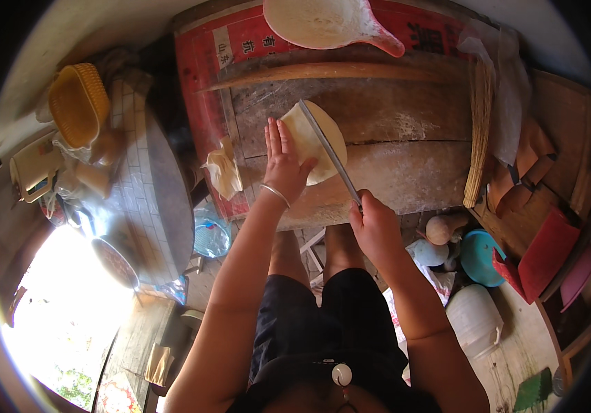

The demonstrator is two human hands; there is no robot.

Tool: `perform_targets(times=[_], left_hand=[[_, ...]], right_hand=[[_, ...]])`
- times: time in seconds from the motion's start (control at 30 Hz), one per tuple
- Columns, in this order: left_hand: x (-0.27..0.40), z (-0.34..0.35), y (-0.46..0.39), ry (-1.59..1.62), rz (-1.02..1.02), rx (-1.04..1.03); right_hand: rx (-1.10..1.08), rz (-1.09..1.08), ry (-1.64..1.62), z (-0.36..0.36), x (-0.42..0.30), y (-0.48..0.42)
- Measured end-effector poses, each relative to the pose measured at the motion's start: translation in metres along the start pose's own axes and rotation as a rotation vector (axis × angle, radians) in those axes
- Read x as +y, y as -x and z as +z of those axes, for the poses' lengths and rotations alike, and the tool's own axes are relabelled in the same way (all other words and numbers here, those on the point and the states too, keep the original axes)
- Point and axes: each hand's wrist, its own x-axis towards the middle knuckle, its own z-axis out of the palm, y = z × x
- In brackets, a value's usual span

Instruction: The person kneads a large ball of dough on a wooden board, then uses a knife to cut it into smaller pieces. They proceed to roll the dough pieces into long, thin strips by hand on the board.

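Note:
A pale, flat sheet of dough (332,129), rounded on its right side, lies on the floured wooden board (414,170). My left hand (286,168) rests palm down on the dough's left part, thumb spread towards the blade. Gripped by its handle in my right hand (376,229) is a long knife (328,147), seen nearly edge-on. Its blade runs slantwise across the dough; whether it has cut through cannot be told. Beyond the dough, a long tapered wooden rolling pin (326,71) lies across the board.
A pink scoop (389,43) holding flour stands at the back. Crumpled paper (224,169) lies left of the dough, a straw whisk broom (479,129) to the right. A round table (169,201) stands at left; a yellow plastic basket (71,106) is beyond it. Gourds (439,230) and a teal basin (481,258) sit lower right.

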Motion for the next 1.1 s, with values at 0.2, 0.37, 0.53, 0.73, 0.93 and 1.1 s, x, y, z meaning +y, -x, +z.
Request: perform_targets(times=[0.2,0.37,0.53,0.73,0.93,1.1], left_hand=[[-0.001,0.002,0.0,0.017,-0.005,0.018],[0.001,0.003,0.001,0.032,-0.011,0.026],[0.001,0.004,0.001,0.032,-0.002,0.038],[0.004,0.003,0.002,-0.003,-0.014,0.017],[0.008,0.004,0.002,0.013,-0.043,0.024],[0.008,0.006,0.002,-0.003,-0.045,0.032]], right_hand=[[-0.044,0.021,0.035,-0.003,-0.006,-0.002],[-0.076,0.042,0.103,-0.004,-0.014,-0.002],[-0.091,0.068,0.17,0.001,-0.02,-0.003],[-0.126,0.06,0.262,0.001,-0.024,-0.012],[-0.108,0.024,0.257,-0.005,-0.024,-0.01],[-0.14,0.077,0.283,-0.005,-0.03,-0.014]])
